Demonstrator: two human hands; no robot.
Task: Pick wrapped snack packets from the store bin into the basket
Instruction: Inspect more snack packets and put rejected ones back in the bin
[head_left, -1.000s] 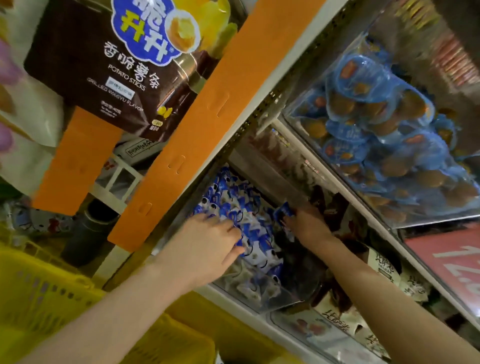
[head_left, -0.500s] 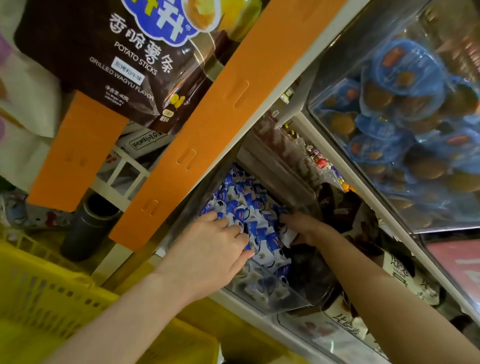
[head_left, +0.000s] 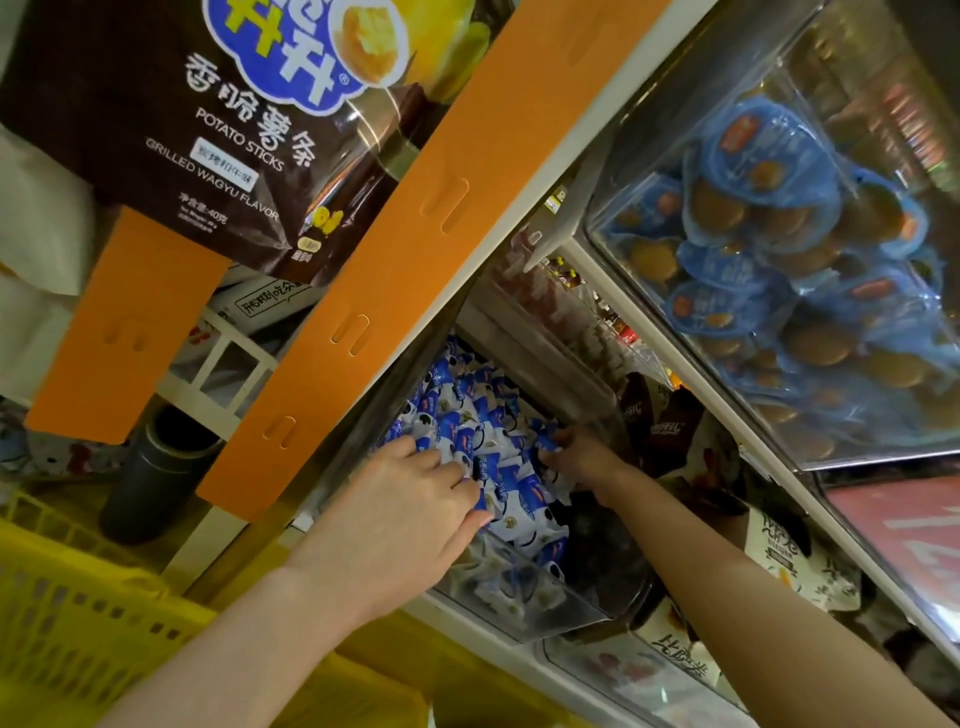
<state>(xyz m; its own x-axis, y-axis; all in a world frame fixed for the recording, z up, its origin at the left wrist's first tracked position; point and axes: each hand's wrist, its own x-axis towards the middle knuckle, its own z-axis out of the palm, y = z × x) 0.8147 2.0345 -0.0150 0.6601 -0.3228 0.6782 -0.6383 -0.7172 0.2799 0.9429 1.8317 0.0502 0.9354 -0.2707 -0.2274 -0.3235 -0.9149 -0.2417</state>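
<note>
Blue-and-white wrapped snack packets (head_left: 470, 441) lie heaped in a clear plastic bin (head_left: 524, 618) on a store shelf, filling it to the front wall. A shopper's two hands are apart at either side of the pile. The left hand (head_left: 400, 519) lies palm-down over the near packets with its fingers bent into the heap; whether they have closed on anything cannot be told. The right hand (head_left: 582, 457) reaches in from the far side, its fingers curled round a few of the snack packets at the bin's right edge.

Just beside that bin to the right, dark brown packets (head_left: 657, 426) stand in the next compartment. White packets with black script (head_left: 789, 556) are stacked nearer the camera under the right forearm.

Above, a larger clear bin (head_left: 691, 93) holds round golden cakes in blue wrappers (head_left: 769, 156), packed against its wall.

An orange shelf strip (head_left: 415, 249) runs diagonally past the left side of the snack bin, and a brown bag of potato sticks (head_left: 208, 130) hangs at upper left.

A yellow basket (head_left: 78, 582) sits at lower left, below the shelf and well apart from the packets. A dark cylinder (head_left: 150, 478) stands behind it.
</note>
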